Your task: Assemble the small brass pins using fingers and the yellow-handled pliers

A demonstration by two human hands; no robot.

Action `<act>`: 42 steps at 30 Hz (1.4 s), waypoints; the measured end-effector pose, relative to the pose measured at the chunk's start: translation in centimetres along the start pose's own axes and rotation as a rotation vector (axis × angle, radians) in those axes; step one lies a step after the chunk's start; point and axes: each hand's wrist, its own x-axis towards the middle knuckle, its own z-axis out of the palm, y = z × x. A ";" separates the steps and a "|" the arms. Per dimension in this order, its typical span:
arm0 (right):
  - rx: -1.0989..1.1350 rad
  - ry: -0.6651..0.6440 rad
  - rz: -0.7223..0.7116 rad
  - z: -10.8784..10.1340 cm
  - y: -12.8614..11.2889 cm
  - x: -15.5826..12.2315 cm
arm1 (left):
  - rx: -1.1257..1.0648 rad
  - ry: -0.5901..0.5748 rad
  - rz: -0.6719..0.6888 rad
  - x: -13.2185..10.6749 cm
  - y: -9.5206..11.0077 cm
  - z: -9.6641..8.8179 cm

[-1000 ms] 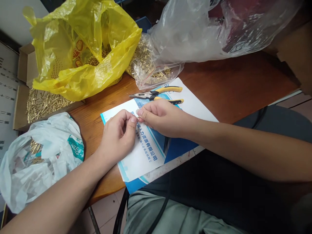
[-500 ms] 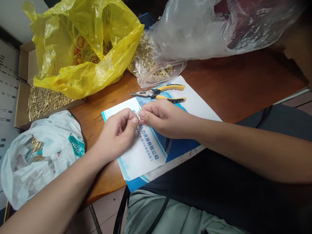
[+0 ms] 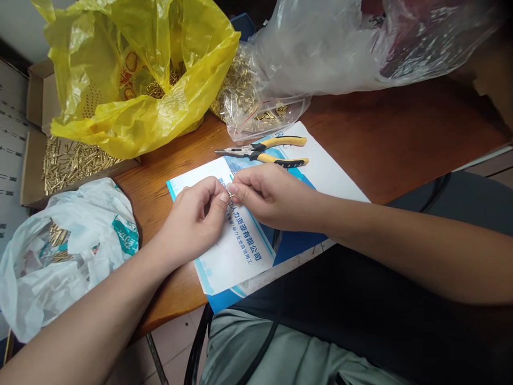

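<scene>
Over a printed paper folder [image 3: 236, 256], my left hand [image 3: 200, 214] and my right hand [image 3: 268, 192] meet at the fingertips. Both pinch a tiny brass-coloured metal pin [image 3: 231, 196] between thumb and forefinger; most of it is hidden by the fingers. Just beyond my right hand lie long-nose pliers [image 3: 264, 149] with yellow and black handles, jaws pointing left. To the left of my left hand, a white plastic bag [image 3: 100, 214] stands with several brass pins [image 3: 59, 235] showing in its mouth.
A yellow plastic bag [image 3: 160, 123] of small brass parts stands at the back left, partly over a cardboard box [image 3: 34, 171] of brass pins. Clear bags [image 3: 320, 59] spread across the back, one holding brass pieces. The wooden table's [image 3: 176, 299] front edge runs near my lap.
The view has shifted slightly. My hands stay together at the same spot, with the small pin still pinched between them.
</scene>
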 end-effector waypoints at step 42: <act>0.457 -0.130 0.170 -0.8 0.4 0.4 | -0.146 0.031 -0.011 -0.2 -0.4 0.2</act>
